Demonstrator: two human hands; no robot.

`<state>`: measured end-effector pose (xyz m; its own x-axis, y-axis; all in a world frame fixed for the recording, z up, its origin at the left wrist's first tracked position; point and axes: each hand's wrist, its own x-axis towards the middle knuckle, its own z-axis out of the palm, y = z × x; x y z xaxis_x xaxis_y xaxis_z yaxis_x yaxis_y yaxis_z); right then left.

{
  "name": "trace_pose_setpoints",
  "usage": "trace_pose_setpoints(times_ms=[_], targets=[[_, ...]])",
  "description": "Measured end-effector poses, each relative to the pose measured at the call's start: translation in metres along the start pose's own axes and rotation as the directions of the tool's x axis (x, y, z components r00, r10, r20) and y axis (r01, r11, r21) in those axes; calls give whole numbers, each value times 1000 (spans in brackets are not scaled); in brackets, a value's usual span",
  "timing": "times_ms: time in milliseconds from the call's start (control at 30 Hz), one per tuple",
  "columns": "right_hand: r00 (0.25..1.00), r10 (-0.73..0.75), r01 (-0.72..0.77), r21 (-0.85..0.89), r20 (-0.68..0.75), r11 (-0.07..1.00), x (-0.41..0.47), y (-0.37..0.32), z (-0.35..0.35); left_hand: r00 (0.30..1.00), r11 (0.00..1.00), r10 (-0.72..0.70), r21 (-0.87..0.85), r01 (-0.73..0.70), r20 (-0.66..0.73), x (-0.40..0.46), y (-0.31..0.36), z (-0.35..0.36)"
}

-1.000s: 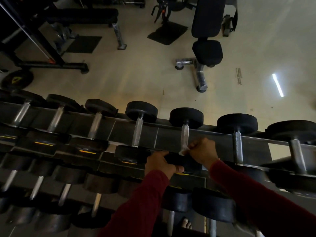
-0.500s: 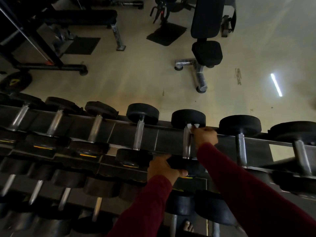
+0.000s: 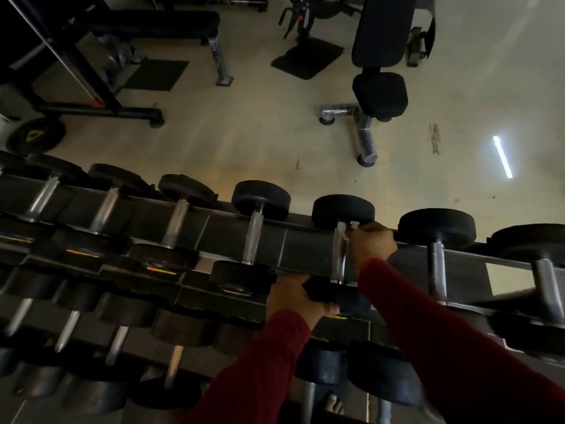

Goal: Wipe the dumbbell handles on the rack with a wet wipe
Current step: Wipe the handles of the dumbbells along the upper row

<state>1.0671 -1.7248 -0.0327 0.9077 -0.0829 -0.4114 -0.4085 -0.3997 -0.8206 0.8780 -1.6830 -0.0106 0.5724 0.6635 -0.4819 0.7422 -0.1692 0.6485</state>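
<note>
A: Nearest the camera, left hand [image 3: 295, 298] grips the near head [image 3: 328, 293] of 1 dumbbell on the rack [image 3: 214, 228], fingers curled over its edge, thumb under. Likely steadying it against rolling.

B: Right hand [image 3: 371, 243]?

A: Farther up the same handle [image 3: 339, 255], at the far head [image 3: 343, 211]. Fingers bunched, pinching the wet wipe [image 3: 347, 229] against the bar. Wipe is white, crumpled, mostly hidden in the fist.

B: Handle look?

A: Chrome, shiny, bare below the fist. Top row, 5 visible from the left.

B: Beyond?

A: A bench [image 3: 379, 56] on the floor.
</note>
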Motion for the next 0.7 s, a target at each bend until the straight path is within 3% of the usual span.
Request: trace_pose_setpoints(times_ms=[133,333,500,700], targets=[[975,209,-218,162,68,962,10,4,2,1000,1000,4,-1,-4,0,-1,0,0],[909,378,-408,193,174,892,13,3,-3,1000,1000,-4,16,4,-4,0,1,1],[1000,-15,15,1,-2,1000,-6,1,-4,1000,1000,-5,13,5,-21,0,-1,1],[926,-376,370,-159,-15,916,-21,-4,11,1000,1000,-3,12,4,-22,0,-1,2]])
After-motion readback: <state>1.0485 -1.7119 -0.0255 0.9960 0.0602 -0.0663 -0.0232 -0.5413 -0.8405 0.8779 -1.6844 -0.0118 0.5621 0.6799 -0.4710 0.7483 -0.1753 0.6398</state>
